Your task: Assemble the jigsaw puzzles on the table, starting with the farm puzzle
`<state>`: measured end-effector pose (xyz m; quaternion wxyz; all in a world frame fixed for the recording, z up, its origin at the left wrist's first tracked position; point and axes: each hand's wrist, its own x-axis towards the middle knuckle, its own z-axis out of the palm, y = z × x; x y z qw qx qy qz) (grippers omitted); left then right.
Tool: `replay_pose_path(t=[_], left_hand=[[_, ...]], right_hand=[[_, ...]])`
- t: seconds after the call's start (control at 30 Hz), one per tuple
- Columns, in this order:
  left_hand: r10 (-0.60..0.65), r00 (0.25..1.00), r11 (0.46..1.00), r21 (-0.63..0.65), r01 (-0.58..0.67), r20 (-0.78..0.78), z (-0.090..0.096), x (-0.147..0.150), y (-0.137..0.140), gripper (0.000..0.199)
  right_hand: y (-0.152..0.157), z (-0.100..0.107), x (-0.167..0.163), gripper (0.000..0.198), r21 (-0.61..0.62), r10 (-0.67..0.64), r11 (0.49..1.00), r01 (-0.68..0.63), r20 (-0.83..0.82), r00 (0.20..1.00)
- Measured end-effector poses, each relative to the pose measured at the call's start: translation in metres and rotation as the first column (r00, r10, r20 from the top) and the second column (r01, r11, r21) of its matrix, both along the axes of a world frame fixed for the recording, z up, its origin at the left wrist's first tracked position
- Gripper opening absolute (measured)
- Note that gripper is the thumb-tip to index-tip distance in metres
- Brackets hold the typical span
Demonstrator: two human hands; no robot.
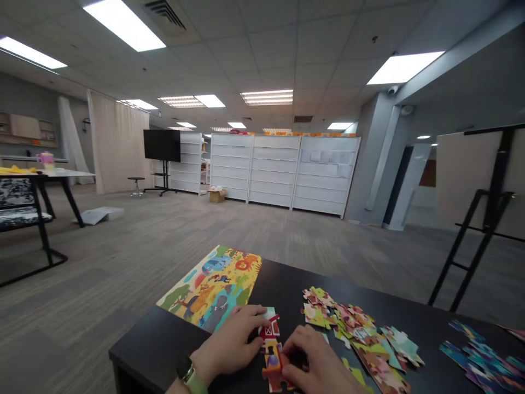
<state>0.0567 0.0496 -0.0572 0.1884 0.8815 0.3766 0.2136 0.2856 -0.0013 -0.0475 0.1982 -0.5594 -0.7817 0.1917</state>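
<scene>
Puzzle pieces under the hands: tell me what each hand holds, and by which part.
Both hands press on joined puzzle pieces flat on the table: left hand fingers at the top piece's left edge, right hand at the lower pieces' right edge. Nothing is lifted.

Open office hall: ceiling panels (267, 97), carpet, white shelving (283, 171).

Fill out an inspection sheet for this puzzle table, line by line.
Surface: black table, mostly bare at the near left.
Job's things: joined puzzle pieces under both hands.
Clutter: finished animal puzzle; loose pile; blue pieces at right.
Grippers: left hand presses the pieces, watch on wrist; right hand pinches them.
Cables: nothing seen.
Surroundings: white shelving, screen on stand, black easel.
</scene>
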Motion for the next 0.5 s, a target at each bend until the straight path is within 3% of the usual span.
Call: replay_pose_path(t=[0.33,0.5], left_hand=[[0.015,1.0,1.0,-0.02,-0.015,-0.008,0.006,0.004,-0.002,0.038],[0.045,0.999,0.998,-0.034,-0.045,0.006,0.006,0.006,-0.003,0.038]], right_hand=[[-0.01,-0.003,-0.01,0.009,0.063,0.079,0.995,-0.078,-0.018,0.997],[-0.014,-0.007,-0.007,0.023,0.067,0.122,0.99,-0.126,0.056,0.991]])
